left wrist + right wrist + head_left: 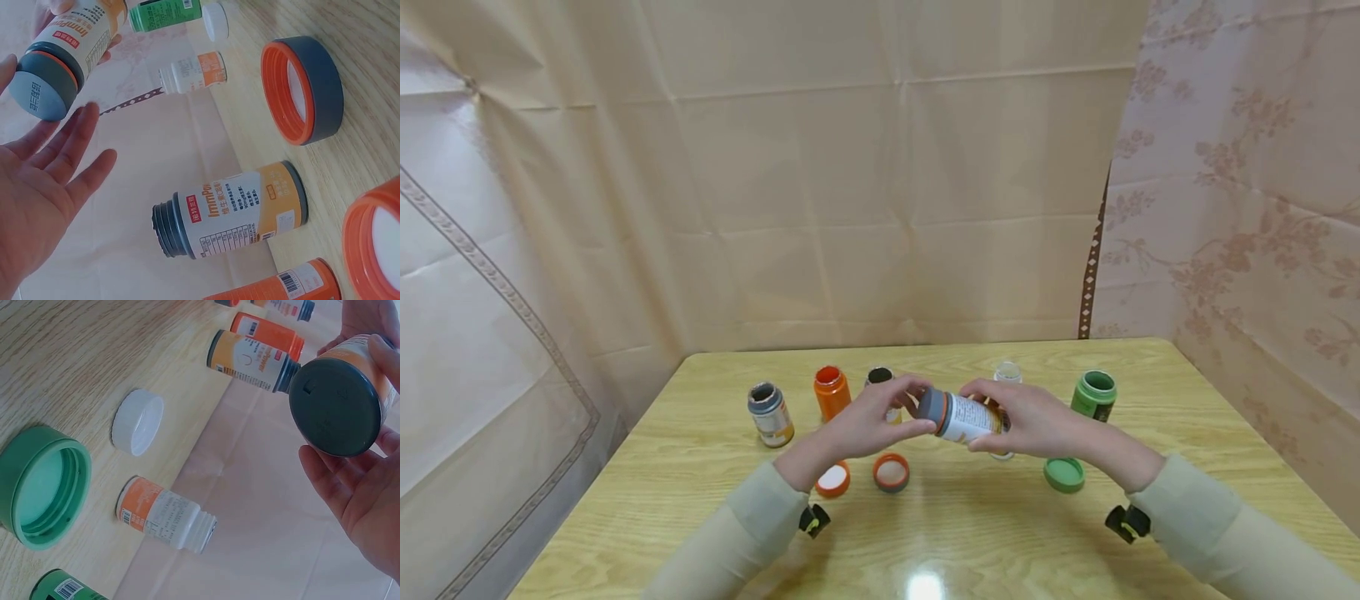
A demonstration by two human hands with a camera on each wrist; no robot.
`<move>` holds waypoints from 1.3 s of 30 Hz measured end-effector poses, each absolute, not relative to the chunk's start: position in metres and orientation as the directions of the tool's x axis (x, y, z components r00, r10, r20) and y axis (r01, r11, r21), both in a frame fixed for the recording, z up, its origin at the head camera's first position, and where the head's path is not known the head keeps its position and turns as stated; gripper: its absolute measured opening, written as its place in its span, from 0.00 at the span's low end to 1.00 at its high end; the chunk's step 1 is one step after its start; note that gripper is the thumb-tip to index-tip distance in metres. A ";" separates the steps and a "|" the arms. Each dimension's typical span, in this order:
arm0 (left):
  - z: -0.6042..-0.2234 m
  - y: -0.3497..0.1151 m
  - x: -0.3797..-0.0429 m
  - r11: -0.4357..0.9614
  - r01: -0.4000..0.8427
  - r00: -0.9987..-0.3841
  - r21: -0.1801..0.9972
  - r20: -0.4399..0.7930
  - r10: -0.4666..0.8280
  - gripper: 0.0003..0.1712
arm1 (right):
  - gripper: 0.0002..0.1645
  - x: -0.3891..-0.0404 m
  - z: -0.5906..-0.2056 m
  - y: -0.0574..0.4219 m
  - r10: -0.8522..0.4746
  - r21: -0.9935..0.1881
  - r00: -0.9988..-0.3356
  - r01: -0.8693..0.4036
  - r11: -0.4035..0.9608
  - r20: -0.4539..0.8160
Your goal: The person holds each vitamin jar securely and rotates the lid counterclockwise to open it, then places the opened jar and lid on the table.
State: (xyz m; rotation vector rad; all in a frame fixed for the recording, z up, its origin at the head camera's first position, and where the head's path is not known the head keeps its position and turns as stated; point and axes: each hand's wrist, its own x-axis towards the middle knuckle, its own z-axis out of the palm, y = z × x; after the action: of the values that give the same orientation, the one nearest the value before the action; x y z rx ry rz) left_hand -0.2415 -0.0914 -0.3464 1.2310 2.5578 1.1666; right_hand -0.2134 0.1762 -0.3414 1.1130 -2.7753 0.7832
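Note:
A vitamin bottle [967,419] with a white and yellow-orange label is held tilted above the table, between both hands. The right hand [1033,419] grips its body, thumb on one side and fingers on the other; the dark base [335,407] faces the right wrist camera. At the other end sits a dark grey cap [44,87] with an orange ring beneath it. Thumb and fingertips of the left hand [880,415] lie around this cap, the other fingers spread. Beyond the left hand stands a similar uncapped bottle [231,209], partly hidden in the head view.
Uncapped bottles stand along the wooden table [700,517]: a grey-necked one [771,414], an orange one [831,392], a small white one [165,512] and a green one [1093,395]. Nearer lie orange [832,480], orange-grey [891,472], white [137,422] and green [1064,474] caps.

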 end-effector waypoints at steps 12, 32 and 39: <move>-0.344 -0.096 -0.241 0.321 0.693 -0.615 0.646 0.295 0.732 0.36 | 0.33 -0.214 -0.341 0.177 -0.632 -0.435 -0.742 -0.656 0.617 0.222; -0.349 -0.090 -0.242 0.380 0.648 -0.668 0.660 0.252 0.700 0.26 | 0.34 -0.215 -0.341 0.177 -0.634 -0.443 -0.744 -0.650 0.617 0.210; -0.347 -0.091 -0.242 0.400 0.662 -0.672 0.633 0.266 0.691 0.36 | 0.34 -0.215 -0.341 0.179 -0.624 -0.429 -0.751 -0.647 0.630 0.216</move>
State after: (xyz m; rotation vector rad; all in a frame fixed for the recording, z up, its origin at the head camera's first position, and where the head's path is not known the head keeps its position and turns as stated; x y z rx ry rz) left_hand -0.2419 -0.0914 -0.3470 1.2553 2.5957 1.1458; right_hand -0.2150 0.1792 -0.3407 1.0896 -2.7945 0.7640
